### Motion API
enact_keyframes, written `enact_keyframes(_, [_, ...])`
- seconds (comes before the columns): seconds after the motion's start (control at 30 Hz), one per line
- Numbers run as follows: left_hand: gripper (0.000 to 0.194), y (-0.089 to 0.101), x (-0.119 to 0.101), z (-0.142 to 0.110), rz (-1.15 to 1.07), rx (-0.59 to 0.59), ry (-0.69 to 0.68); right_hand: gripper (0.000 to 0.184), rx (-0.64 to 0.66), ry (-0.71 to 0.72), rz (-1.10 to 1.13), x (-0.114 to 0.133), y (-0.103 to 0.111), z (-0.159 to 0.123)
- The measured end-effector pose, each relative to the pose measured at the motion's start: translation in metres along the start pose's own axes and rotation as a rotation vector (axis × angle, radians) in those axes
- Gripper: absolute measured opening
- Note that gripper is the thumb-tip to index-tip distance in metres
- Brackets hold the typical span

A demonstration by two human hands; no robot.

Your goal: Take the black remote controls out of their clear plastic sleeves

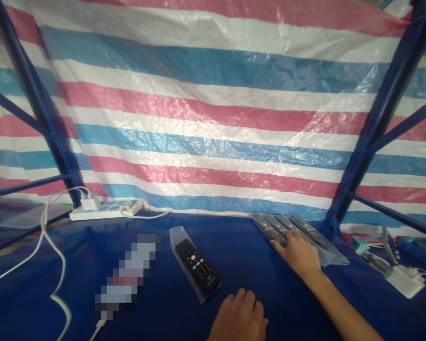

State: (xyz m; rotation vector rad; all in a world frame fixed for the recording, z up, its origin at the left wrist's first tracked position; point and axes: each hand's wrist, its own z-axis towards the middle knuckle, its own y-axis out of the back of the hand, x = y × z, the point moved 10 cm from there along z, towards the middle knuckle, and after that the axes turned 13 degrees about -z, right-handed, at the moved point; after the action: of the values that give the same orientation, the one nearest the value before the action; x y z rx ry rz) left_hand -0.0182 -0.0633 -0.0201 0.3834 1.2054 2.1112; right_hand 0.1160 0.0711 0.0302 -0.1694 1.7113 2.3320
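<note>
A black remote control [198, 266] lies face up on the blue table, partly inside a clear plastic sleeve [177, 234]. Just to the right of its lower end, my left hand [239, 315] rests with curled fingers, and nothing shows in it; the palm is hidden. Farther back on the right, several remotes in clear sleeves [270, 227] lie side by side. Over them stretches my right hand [301, 253], its fingertips touching the sleeves and the thumb held apart. The hand covers part of these remotes.
A blurred-out device [128, 272] with a white cable lies left on the table [156, 312]. At the back left stands a white power strip [106, 210] with plugs. Blue frame posts [358, 151] and a striped plastic sheet [213, 118] bound the back. A white adapter [404, 280] sits right.
</note>
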Motion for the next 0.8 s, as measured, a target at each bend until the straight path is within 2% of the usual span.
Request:
enact_keyframes(0.07, [0.009,0.015,0.016,-0.009,0.008,0.021,0.072,0.035,-0.113,0.038,0.027,0.013,0.018,-0.007])
enact_keyframes(0.13, [0.011,0.038,0.037,-0.02,0.017,-0.032,0.16,0.035,-0.127,0.158,0.149,0.04,0.031,-0.019])
enact_keyframes(0.23, [0.021,0.072,0.073,-0.04,0.041,-0.147,0.31,0.035,0.015,0.421,0.344,0.097,0.04,-0.047])
enact_keyframes(0.33, [0.021,0.091,0.096,-0.059,0.06,-0.24,0.395,0.035,0.109,0.549,0.396,0.141,0.048,-0.073])
enact_keyframes(0.43, [0.015,0.094,0.099,-0.07,0.052,-0.266,0.385,0.04,0.159,0.618,0.387,0.168,0.051,-0.087])
enact_keyframes(0.53, [0.02,0.09,0.095,-0.075,0.07,-0.267,0.366,0.035,0.174,0.63,0.361,0.179,0.052,-0.09])
enact_keyframes(0.63, [0.025,0.084,0.096,-0.076,0.071,-0.234,0.383,0.028,0.166,0.592,0.331,0.178,0.051,-0.086])
enact_keyframes(0.8, [0.021,0.072,0.1,-0.076,0.035,-0.148,0.414,0.03,0.154,0.543,0.276,0.168,0.048,-0.08])
